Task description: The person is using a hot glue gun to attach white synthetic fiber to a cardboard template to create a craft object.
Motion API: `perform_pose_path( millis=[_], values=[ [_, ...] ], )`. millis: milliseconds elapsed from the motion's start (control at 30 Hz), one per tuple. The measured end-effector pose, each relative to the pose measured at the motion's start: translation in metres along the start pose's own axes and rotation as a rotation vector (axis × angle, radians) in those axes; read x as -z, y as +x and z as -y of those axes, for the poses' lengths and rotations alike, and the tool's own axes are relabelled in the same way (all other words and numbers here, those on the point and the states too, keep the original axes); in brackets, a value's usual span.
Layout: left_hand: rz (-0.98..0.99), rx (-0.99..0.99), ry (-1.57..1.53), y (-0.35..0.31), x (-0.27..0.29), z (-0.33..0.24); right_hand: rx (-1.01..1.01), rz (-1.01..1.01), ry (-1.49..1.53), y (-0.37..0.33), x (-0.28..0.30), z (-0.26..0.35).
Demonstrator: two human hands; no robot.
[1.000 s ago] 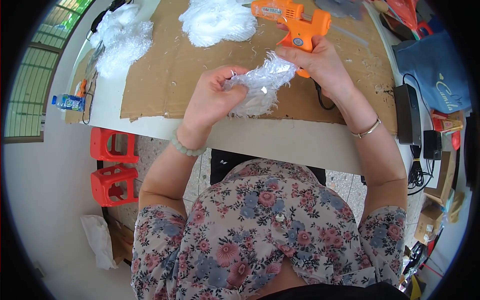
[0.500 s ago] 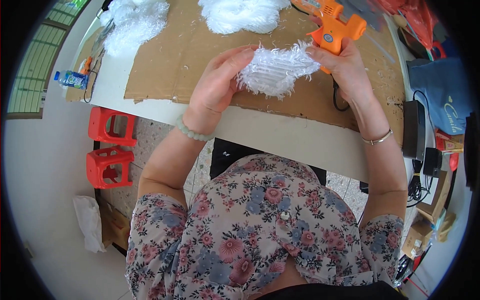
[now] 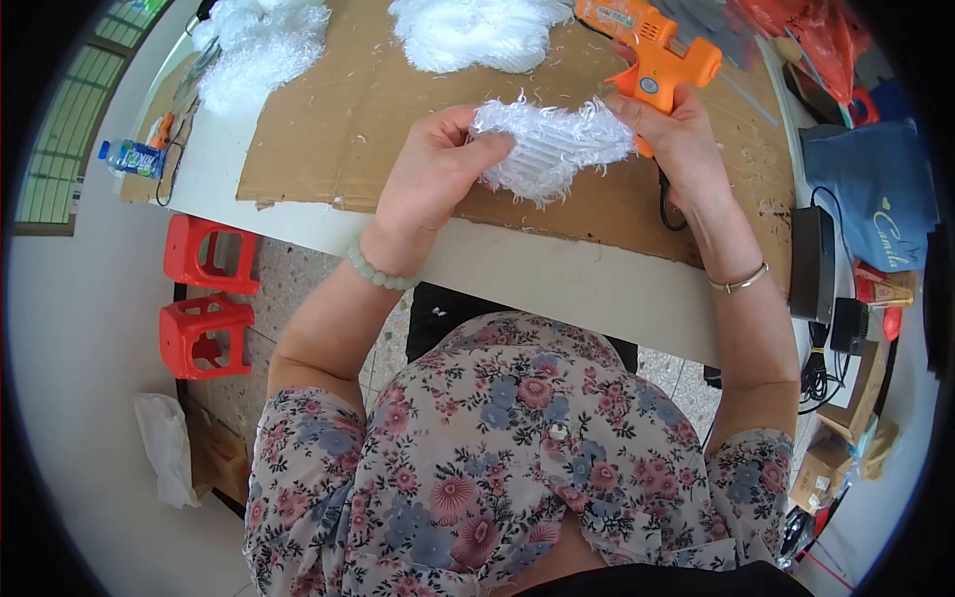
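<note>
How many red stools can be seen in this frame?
2. Both are at the picture's left: the upper stool beside the near edge of the white table, the lower stool just below it. Others may be hidden.

The white tabletop point(image 3: 597, 279) carries a brown cardboard sheet point(image 3: 348, 119), with a fluffy white pile point(image 3: 261, 55) at its left edge.

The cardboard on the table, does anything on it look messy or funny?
Yes, a little messy: white wisps lie scattered over the cardboard, apart from the fluffy white piece in the left hand. The cardboard's near edge looks ragged in places.
</note>
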State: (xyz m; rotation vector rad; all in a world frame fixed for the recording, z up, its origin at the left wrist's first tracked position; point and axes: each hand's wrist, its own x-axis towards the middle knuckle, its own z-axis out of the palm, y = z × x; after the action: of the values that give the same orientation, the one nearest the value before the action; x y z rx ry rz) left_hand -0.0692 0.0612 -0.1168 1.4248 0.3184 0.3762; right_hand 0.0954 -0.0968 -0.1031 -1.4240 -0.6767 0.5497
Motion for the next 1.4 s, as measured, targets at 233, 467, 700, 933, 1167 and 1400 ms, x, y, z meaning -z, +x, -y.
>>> perform_pose_path(
  millis=[233, 467, 700, 933, 1167, 1400],
  values=[
    [-0.052, 0.051, -0.114, -0.001, 0.000, -0.010, 0.063, 0.035, -0.012, 0.000, 0.003, -0.006],
    [-0.103, 0.141, -0.254, 0.004, 0.001, -0.012, 0.070, 0.019, 0.014, -0.001, 0.002, -0.010],
    [-0.096, -0.031, -0.036, 0.007, 0.008, -0.003, 0.097, -0.012, -0.019, 0.002, -0.004, -0.010],
    [-0.020, 0.069, -0.138, -0.006, 0.005, -0.016, 0.104, -0.021, -0.030, 0.001, 0.003, -0.007],
    [-0.002, -0.020, -0.082, -0.011, 0.007, -0.013, 0.117, -0.007, -0.008, -0.005, 0.001, -0.007],
    [0.012, -0.013, -0.237, -0.014, 0.004, -0.017, 0.100, -0.039, -0.005, 0.000, -0.001, -0.006]
  ],
)
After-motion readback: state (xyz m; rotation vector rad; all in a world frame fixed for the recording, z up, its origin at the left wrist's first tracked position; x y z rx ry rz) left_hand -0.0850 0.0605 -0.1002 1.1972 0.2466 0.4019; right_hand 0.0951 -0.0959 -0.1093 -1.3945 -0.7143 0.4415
